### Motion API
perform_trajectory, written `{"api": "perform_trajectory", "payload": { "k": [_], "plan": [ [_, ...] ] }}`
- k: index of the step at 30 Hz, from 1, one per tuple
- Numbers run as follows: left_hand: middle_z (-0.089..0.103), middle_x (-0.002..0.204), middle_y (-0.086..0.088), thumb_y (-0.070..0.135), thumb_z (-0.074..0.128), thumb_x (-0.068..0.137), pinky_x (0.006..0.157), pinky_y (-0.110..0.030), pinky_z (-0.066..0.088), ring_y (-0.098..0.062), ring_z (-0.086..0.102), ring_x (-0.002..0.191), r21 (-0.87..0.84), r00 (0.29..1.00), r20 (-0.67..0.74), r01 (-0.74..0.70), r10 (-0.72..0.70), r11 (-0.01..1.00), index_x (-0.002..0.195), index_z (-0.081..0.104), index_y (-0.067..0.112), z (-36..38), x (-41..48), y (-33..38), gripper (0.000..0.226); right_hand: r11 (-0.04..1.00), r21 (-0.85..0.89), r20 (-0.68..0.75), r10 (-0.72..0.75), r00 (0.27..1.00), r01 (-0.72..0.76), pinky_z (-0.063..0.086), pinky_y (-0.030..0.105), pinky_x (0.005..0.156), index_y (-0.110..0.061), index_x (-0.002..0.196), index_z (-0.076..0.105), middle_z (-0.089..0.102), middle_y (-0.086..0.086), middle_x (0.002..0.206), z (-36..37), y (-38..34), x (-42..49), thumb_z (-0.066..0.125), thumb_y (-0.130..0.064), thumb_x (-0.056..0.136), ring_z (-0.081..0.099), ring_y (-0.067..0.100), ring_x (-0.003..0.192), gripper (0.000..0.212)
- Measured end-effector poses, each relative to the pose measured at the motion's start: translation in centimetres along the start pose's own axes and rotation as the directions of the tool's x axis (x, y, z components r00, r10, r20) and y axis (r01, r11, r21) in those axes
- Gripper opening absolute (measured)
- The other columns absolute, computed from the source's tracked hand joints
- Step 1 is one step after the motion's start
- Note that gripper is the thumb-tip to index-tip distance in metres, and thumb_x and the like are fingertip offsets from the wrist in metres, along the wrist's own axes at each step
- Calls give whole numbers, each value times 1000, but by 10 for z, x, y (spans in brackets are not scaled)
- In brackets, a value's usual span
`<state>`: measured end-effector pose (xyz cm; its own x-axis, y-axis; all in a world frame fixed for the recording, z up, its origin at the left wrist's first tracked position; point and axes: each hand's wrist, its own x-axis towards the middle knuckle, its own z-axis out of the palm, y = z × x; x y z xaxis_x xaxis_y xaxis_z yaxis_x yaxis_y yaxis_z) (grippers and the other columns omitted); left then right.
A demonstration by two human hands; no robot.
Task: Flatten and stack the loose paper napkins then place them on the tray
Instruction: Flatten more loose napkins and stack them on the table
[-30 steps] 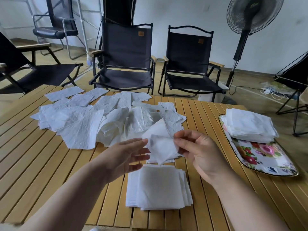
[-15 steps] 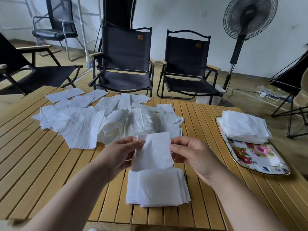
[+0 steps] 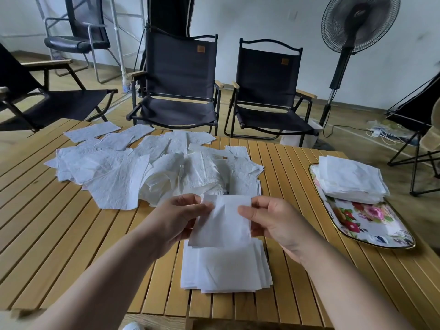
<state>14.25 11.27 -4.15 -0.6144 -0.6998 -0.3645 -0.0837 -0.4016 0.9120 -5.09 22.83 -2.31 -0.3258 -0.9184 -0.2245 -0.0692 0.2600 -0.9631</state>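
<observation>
two hands [image 3: 177, 221] [image 3: 277, 222] | fingers pinch one napkin [image 3: 222, 222] | stack [image 3: 226, 270] below partly hidden

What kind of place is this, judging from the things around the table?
Probably an informal indoor room, maybe a break or work area: black folding camp chairs, a standing fan and a slatted wooden table.

No text can be read anywhere. The small tan patches [image 3: 200, 48] on the chair backs [image 3: 181, 65] are too small to make out.
</observation>
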Motion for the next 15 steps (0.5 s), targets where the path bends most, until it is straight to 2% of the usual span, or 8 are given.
{"api": "perform_trajectory", "payload": {
  "k": [3, 5, 6, 8, 12, 15],
  "plan": [
    [74, 104, -17, 21, 77, 80, 83, -39, 58, -28, 68, 87, 97, 996, 67, 47, -53, 994, 102, 69, 2, -1, -2, -1, 31, 980, -109, 35, 168, 985, -164, 59, 41, 76, -7, 101, 75, 76, 18, 98, -7, 6, 2, 77, -16, 87, 70, 26, 81, 17],
    [76, 98, -14, 21, 78, 82, 71, -31, 57, -20, 68, 75, 276, 990, 84, 86, -113, 957, 108, 69, 3, -2, -3, -2, 33, 950, -163, 63, 278, 958, -265, 59, 36, 70, -9, 104, 75, 76, 18, 101, -13, 12, 3, 76, -14, 88, 68, 25, 80, 17],
    [77, 95, -13, 20, 78, 84, 62, -26, 53, -16, 67, 68, 362, 986, 85, 103, -143, 927, 108, 69, 4, -1, -4, -3, 31, 935, -193, 72, 317, 946, -298, 56, 31, 62, -9, 105, 75, 77, 16, 98, -15, 14, 3, 76, -14, 88, 67, 22, 75, 17],
    [77, 86, -10, 16, 78, 84, 53, -23, 49, -15, 66, 60, 481, 978, 75, 136, -195, 866, 107, 69, 5, 1, -3, -7, 27, 897, -289, 87, 372, 924, -334, 48, 22, 49, -8, 106, 73, 75, 9, 83, -15, 18, 3, 73, -14, 91, 62, 13, 61, 16],
    [71, 62, -1, 13, 72, 90, 49, -21, 50, -13, 66, 50, 658, 973, 26, 154, -227, 737, 110, 64, 7, 9, 1, -16, 21, 825, -453, 110, 428, 897, -338, 39, 18, 41, -6, 99, 69, 72, 5, 74, -11, 26, 6, 72, -21, 93, 65, 13, 54, 17],
    [74, 69, -3, 19, 66, 95, 52, -21, 53, -12, 68, 53, 734, 978, 8, 136, -208, 665, 115, 62, 11, 13, 5, -20, 22, 710, -631, 74, 458, 886, -314, 32, 19, 40, -11, 90, 66, 69, -2, 64, -9, 27, 12, 73, -39, 90, 62, 11, 48, 29]
  ]
}}
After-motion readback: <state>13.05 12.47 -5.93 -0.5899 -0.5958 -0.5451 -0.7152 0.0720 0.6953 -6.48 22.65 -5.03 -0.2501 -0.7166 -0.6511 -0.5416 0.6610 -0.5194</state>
